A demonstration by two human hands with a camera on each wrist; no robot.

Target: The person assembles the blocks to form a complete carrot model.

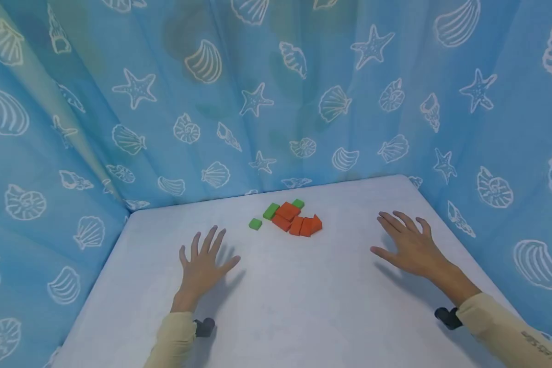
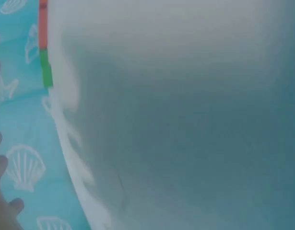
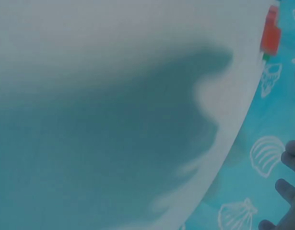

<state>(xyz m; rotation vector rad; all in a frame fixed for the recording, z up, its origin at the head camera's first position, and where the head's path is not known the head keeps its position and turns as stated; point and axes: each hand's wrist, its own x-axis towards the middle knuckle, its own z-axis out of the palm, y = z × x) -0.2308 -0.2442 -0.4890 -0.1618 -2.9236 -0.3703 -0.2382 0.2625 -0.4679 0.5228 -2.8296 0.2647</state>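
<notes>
A small group of orange blocks (image 1: 288, 211) and green blocks (image 1: 271, 211) lies toward the back of the white table. Some of the orange ones touch each other, and one at the right end has a pointed top. One green block (image 1: 255, 224) lies a little apart at the left. My left hand (image 1: 202, 268) hovers over the table to the left and front of the blocks, fingers spread, holding nothing. Off to the right, my right hand (image 1: 411, 248) is likewise spread above the table with nothing in it. In both wrist views only fingertips show at the edge.
Blue curtains (image 1: 257, 128) with white shell and starfish prints hang behind and on both sides of the white table (image 1: 294, 306). A small dark device (image 1: 204, 327) sits at the left wrist, another dark device (image 1: 448, 318) at the right.
</notes>
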